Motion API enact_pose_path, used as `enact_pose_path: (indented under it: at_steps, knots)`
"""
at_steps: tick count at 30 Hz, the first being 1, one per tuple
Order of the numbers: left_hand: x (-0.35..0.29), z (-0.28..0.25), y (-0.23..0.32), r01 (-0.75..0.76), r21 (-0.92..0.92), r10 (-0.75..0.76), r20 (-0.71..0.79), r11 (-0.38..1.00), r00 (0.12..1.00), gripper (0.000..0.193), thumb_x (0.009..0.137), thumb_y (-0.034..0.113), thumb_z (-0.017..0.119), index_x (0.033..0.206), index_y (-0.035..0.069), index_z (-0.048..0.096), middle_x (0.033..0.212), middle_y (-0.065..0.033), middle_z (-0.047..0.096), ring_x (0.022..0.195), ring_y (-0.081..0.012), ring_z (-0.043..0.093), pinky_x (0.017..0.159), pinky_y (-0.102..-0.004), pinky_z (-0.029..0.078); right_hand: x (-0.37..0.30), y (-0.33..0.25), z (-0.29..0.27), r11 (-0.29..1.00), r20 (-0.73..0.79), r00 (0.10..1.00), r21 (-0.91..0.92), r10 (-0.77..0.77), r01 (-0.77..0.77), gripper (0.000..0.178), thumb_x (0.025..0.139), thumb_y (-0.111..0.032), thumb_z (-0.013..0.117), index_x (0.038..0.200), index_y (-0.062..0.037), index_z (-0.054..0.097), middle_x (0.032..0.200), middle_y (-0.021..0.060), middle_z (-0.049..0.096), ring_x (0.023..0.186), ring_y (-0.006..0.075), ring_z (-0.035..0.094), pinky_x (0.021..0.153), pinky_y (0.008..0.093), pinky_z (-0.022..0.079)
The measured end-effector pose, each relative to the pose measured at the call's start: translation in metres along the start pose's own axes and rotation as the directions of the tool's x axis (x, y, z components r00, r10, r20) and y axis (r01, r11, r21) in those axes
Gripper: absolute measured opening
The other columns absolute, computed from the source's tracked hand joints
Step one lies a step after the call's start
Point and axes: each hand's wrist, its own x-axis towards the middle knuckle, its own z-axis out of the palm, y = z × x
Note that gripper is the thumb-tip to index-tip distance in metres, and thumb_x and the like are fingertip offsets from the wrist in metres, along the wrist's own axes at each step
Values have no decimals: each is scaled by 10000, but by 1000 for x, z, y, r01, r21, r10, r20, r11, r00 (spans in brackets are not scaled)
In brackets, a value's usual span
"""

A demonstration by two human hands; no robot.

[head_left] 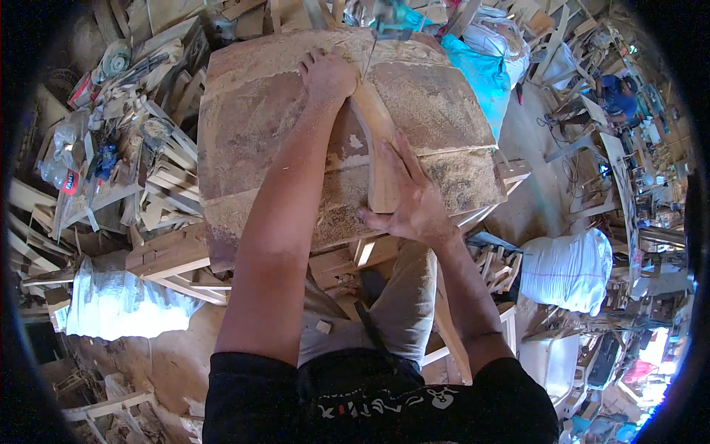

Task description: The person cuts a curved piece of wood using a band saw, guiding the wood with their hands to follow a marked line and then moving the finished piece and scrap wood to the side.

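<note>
A long, curved piece of wood [376,118] lies on a sawdust-covered worktable [259,111] made of worn boards. My right hand [418,207] grips its near end, the thumb across the end and the fingers along the top and right edge. At the far end, my left hand [330,78] rests against the wood's left side, its fingers spread on the table and its thumb hidden. Just past that end runs a thin dark upright line [368,61], a saw blade or a slot; I cannot tell which. Above it is a blurred greenish machine part [390,18].
Wood offcuts [174,181] are heaped on the left beside a plastic bottle [63,176]. A turquoise sack [481,74] touches the table's far right side. White sacks [568,270] stand at the lower right. Another person [617,100] sits at the far right.
</note>
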Motion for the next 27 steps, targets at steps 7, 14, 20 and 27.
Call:
enact_pose_path:
  at_steps: [7,14,20,27]
  knots:
    - [2,-5,3,7,-68,-4,47,998,999,581,924,294,573,1385,-59,605,1592,-290,399,1484,-469,359,1235,-584,247,4,-6,-2,1000,16,999,-1,31,-31,1195,695,-492,923,1617,-44,309,1657,298,267,1447,474,443,1139,524,477]
    - [6,0,-2,22,-26,-22,-2,999,1000,586,938,321,545,1380,-59,610,1585,-295,410,1490,-464,358,1231,-605,246,7,-6,3,1000,-20,1000,-4,-12,12,1189,694,-476,926,1608,-21,317,1641,305,296,1441,479,448,1153,524,462]
    - [-1,-4,7,14,-40,-14,-19,999,1000,582,931,310,554,1373,-65,609,1553,-298,445,1472,-457,380,1223,-613,242,6,-5,4,998,-7,1000,-66,18,-18,1187,695,-497,920,1606,-26,323,1646,304,290,1459,471,429,1166,532,444]
    - [5,-5,1,10,-43,-10,-6,999,1000,513,930,255,547,1347,-33,623,1530,-294,462,1453,-460,397,1207,-623,258,10,-11,5,996,21,998,-68,53,-51,1199,695,-527,910,1614,-39,314,1657,298,274,1477,470,405,1164,538,447]
